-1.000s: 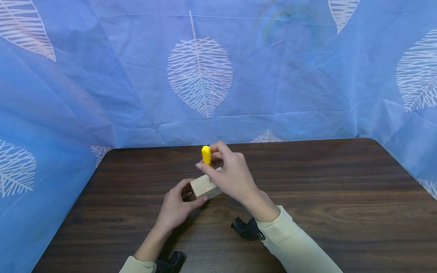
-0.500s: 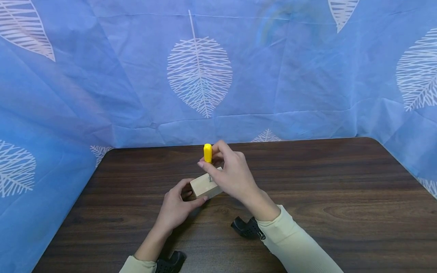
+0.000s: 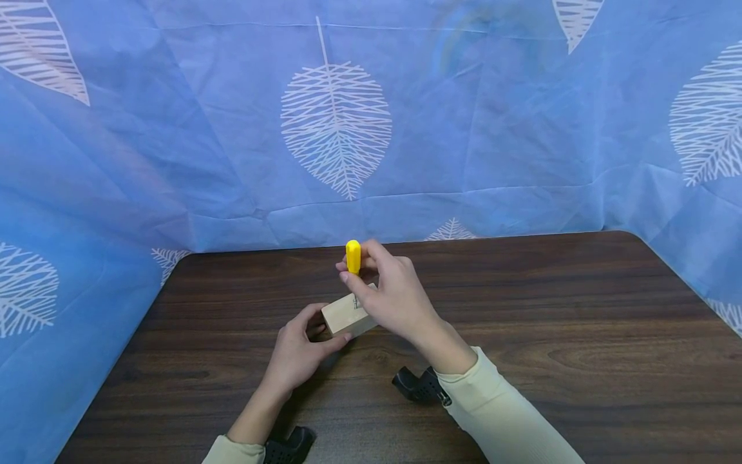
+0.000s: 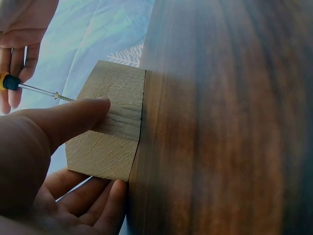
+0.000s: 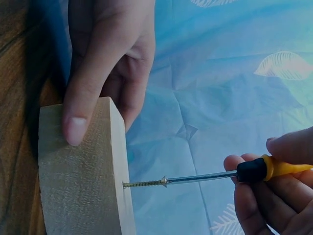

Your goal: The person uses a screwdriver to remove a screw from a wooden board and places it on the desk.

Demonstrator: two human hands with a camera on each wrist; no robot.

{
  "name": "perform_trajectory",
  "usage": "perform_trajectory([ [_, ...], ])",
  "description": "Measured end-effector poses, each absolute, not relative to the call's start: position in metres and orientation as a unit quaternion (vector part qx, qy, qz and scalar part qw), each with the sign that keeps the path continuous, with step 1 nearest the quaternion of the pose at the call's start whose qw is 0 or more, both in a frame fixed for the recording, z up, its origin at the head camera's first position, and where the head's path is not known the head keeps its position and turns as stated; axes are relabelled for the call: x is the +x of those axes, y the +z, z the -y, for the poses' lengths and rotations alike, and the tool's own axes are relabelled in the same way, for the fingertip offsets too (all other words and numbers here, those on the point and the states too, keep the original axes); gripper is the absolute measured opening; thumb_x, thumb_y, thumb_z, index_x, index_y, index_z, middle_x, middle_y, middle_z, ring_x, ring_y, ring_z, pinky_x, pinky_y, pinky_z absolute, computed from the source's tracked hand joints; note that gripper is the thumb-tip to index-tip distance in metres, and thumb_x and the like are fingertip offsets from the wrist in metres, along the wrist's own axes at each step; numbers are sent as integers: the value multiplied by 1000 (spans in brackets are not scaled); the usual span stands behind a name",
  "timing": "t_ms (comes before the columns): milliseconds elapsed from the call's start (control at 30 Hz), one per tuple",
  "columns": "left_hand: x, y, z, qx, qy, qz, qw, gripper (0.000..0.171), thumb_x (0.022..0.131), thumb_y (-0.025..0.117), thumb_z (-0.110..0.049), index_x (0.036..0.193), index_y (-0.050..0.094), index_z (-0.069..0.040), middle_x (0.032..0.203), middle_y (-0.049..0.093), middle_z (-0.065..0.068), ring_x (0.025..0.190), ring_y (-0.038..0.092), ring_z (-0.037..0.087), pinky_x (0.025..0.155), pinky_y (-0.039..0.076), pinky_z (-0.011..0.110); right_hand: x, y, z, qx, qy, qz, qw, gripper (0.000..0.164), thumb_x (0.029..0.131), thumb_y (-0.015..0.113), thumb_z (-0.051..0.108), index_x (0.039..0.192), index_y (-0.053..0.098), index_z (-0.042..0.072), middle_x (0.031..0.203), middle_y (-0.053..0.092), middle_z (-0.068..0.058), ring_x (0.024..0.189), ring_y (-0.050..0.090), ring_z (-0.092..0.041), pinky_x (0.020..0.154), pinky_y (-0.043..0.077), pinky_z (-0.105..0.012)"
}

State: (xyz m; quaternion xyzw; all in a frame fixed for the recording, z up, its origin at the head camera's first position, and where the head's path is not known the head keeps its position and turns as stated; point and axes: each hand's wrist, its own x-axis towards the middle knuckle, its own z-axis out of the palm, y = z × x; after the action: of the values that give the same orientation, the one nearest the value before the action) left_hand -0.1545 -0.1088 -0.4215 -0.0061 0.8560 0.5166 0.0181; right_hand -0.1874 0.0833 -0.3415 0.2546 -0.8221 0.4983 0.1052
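A pale wooden block [image 3: 346, 318] rests on the dark table, gripped at its left end by my left hand [image 3: 298, 351], thumb on the near face and fingers behind. A brass-coloured screw [image 5: 145, 184] stands upright in the block's top face, most of its thread showing. My right hand [image 3: 399, 296] pinches a screwdriver [image 3: 353, 256] with a yellow handle and black collar between thumb and fingers. The screwdriver's metal shaft [image 5: 203, 177] lines up with the screw, its tip at the screw head in the right wrist view.
The dark wood-grain table [image 3: 522, 322] reaches back to a blue cloth [image 3: 464, 129] printed with white leaves. Black wrist-worn devices [image 3: 418, 386] sit under both forearms, close over the table.
The yellow handle has turned and become more upright, shifting slightly right and away in the right fingers. The left hand and the block hold nearly still.
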Motion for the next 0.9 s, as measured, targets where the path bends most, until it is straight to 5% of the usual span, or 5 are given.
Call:
perform_trajectory([
  [167, -155, -422, 108, -6, 514, -858, 17, 51, 90, 89, -20, 137, 68, -14, 138, 71, 14, 129, 69, 35, 110, 59, 54, -188, -342, -83, 250, 479, 831, 133, 23, 100, 79, 19, 121, 72, 12, 111, 80, 0, 88, 71, -10, 61, 52, -24],
  [333, -155, -422, 108, -8, 509, -860, 17, 52, 90, 90, -21, 137, 69, -15, 138, 71, 14, 128, 70, 34, 109, 59, 53, -189, -344, -84, 258, 476, 825, 159, 19, 96, 83, 17, 113, 75, 11, 103, 71, 0, 92, 70, -12, 79, 63, -29],
  [700, -155, -422, 108, -7, 512, -859, 16, 52, 90, 89, -21, 137, 68, -15, 137, 72, 13, 128, 70, 34, 110, 59, 53, -188, -340, -84, 237, 486, 830, 134, 37, 95, 84, 15, 125, 63, 11, 106, 74, -2, 91, 71, -12, 84, 63, -34],
  [900, -155, -422, 109, -7, 510, -860, 13, 53, 90, 89, -20, 138, 67, -14, 138, 71, 14, 128, 70, 34, 110, 59, 52, -188, -341, -83, 235, 492, 828, 132, 29, 94, 85, 15, 115, 66, 11, 105, 75, -1, 91, 73, -11, 83, 65, -34],
])
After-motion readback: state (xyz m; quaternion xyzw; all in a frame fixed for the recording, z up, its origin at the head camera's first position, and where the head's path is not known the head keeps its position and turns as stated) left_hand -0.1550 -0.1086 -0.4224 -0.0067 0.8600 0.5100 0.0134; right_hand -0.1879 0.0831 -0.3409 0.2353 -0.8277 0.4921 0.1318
